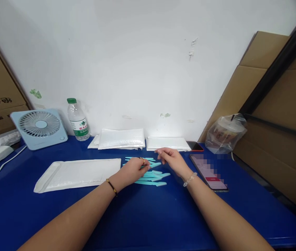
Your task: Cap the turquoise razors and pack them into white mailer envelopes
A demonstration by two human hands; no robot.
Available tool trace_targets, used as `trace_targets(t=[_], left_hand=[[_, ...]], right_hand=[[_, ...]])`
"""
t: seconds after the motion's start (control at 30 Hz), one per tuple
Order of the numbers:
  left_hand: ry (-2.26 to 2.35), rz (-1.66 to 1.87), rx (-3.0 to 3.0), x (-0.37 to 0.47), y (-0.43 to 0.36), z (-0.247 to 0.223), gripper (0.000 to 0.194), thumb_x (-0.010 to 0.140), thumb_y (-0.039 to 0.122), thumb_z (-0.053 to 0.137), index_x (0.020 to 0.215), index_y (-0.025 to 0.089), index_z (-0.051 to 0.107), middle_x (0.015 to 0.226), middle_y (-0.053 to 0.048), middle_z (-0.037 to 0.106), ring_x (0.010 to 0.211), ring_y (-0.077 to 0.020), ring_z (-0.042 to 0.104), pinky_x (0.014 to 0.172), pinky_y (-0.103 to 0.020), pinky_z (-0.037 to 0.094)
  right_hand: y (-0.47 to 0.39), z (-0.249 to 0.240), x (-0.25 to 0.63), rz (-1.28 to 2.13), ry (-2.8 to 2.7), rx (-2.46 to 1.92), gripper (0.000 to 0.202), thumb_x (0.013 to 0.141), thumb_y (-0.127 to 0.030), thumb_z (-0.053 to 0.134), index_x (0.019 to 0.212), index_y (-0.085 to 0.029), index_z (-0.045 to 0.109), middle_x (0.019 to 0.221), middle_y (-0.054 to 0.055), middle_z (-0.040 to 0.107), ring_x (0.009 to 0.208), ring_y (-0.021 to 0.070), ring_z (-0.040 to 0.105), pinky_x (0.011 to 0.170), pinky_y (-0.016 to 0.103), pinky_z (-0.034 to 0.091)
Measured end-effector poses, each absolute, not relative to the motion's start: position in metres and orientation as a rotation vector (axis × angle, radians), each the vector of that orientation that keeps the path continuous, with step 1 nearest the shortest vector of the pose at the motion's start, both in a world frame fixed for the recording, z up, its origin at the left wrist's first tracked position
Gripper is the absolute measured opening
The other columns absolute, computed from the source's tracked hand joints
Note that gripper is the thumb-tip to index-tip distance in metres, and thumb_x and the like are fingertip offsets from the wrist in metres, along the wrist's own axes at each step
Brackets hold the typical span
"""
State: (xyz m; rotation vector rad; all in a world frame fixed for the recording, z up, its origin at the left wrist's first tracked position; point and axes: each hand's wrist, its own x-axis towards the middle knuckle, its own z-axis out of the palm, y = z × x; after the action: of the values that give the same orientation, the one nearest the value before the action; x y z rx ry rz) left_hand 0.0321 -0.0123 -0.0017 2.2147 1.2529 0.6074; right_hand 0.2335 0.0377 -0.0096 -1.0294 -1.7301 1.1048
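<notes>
Several slim turquoise plastic tools with pale tips [154, 179] lie side by side at the middle of the blue table. My left hand [135, 169] is closed over them, its thumb and fingers pinching one turquoise tool [155, 165] whose tip points right. Just right of that tip is my right hand [169, 158], raised a little with its fingers curled and somewhat apart, nothing visible between them. A white padded envelope [81, 173] lies flat to the left of my left hand.
Stacked white envelopes [121, 138] and more envelopes [167, 143] line the wall. A blue fan [41, 124] and a bottle [78, 122] stand at the back left. On the right are a phone [209, 172], a dark red-edged phone [195, 146] and a bagged cup [225, 134].
</notes>
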Motion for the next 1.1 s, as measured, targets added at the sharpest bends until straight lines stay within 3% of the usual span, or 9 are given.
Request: trace_targets(t=[0.17,0.27,0.37,0.57,0.73,0.93,1.1], left_hand=[[1.327,0.595,2.351,0.031,-0.011,-0.002,0.023,0.083,0.034,0.048,0.089,0.022,0.066,0.089,-0.003,0.065,0.081,-0.0173,0.057,0.068,-0.024,0.042],[1.548,0.620,2.410,0.022,-0.003,-0.006,0.021,0.081,0.029,0.051,0.095,0.022,0.066,0.098,-0.005,0.062,0.093,-0.0209,0.055,0.079,-0.029,0.041],[1.675,0.558,2.434,0.015,0.004,-0.010,0.025,0.080,0.028,0.053,0.102,0.023,0.063,0.103,-0.007,0.061,0.099,-0.0236,0.053,0.085,-0.033,0.038],[1.714,0.459,2.399,0.016,0.007,-0.010,0.014,0.080,0.022,0.049,0.078,0.020,0.063,0.087,-0.005,0.063,0.086,-0.0205,0.056,0.075,-0.030,0.038],[1.706,0.485,2.363,0.016,0.008,-0.012,0.015,0.080,0.021,0.047,0.073,0.019,0.060,0.084,-0.005,0.064,0.081,-0.0191,0.057,0.068,-0.027,0.038],[1.640,0.498,2.308,0.014,0.010,-0.015,0.011,0.079,0.022,0.050,0.077,0.020,0.061,0.088,-0.003,0.065,0.082,-0.0180,0.058,0.067,-0.025,0.039],[1.639,0.513,2.259,0.015,0.008,-0.010,0.013,0.079,0.017,0.048,0.075,0.019,0.060,0.085,-0.003,0.064,0.075,-0.0165,0.058,0.064,-0.025,0.039]], right_hand=[[0.060,-0.020,0.261,0.358,-1.977,-1.291,0.022,0.079,-0.027,0.054,0.095,-0.018,0.066,0.084,0.006,0.063,0.076,0.0181,0.055,0.075,0.033,0.044],[0.065,-0.030,0.265,0.178,-2.204,-1.308,0.023,0.077,-0.019,0.055,0.097,-0.018,0.066,0.099,0.009,0.061,0.096,0.0223,0.052,0.087,0.036,0.039],[0.065,-0.034,0.261,0.214,-2.319,-1.314,0.019,0.080,-0.015,0.051,0.092,-0.018,0.066,0.094,0.009,0.061,0.090,0.0201,0.054,0.083,0.032,0.041],[0.061,-0.031,0.257,0.156,-2.337,-1.359,0.010,0.080,-0.014,0.050,0.082,-0.017,0.060,0.086,0.007,0.058,0.081,0.0176,0.053,0.072,0.027,0.041],[0.057,-0.030,0.255,0.133,-2.309,-1.348,0.007,0.080,-0.015,0.049,0.080,-0.018,0.055,0.084,0.006,0.058,0.080,0.0178,0.052,0.071,0.028,0.040],[0.056,-0.028,0.252,0.537,-2.059,-1.201,0.013,0.082,-0.026,0.049,0.089,-0.020,0.058,0.071,0.000,0.059,0.061,0.0131,0.051,0.058,0.025,0.041],[0.056,-0.026,0.249,0.842,-1.879,-1.182,0.018,0.075,-0.030,0.057,0.085,-0.018,0.064,0.068,0.000,0.061,0.058,0.0119,0.054,0.055,0.025,0.043]])
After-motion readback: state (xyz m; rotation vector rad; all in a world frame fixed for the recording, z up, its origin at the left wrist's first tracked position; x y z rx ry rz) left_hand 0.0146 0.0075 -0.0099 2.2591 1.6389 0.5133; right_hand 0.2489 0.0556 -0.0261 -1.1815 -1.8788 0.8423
